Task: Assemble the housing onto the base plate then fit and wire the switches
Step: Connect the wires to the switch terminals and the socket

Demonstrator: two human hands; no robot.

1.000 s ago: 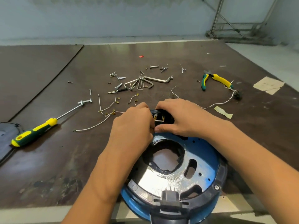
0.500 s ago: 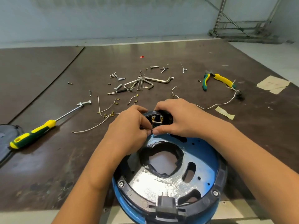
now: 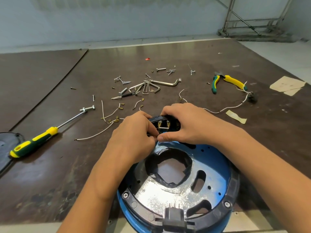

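A blue round base plate (image 3: 217, 167) with a black housing ring (image 3: 234, 187) bolted on it lies at the table's near edge. At its far rim sit the black switches (image 3: 165, 124), brass terminals up, bridged by a short white wire. My left hand (image 3: 134, 137) pinches something small at the terminals; what it holds is hidden by the fingers. My right hand (image 3: 186, 125) curls over the switch block and the rim, thumb pressed next to the left fingertips. A black plug connector (image 3: 174, 216) sits at the near rim.
A yellow-green screwdriver (image 3: 33, 143) lies at the left, yellow-green pliers (image 3: 227, 80) at the far right. Several hex keys (image 3: 151, 86), loose screws and white wires with brass terminals (image 3: 109, 118) are scattered beyond my hands. A dark round cover (image 3: 6, 145) shows at the left edge.
The view has tilted down a little. My left fingertips shifted from over the switch block to its near left corner, meeting my right thumb; the terminals show more.
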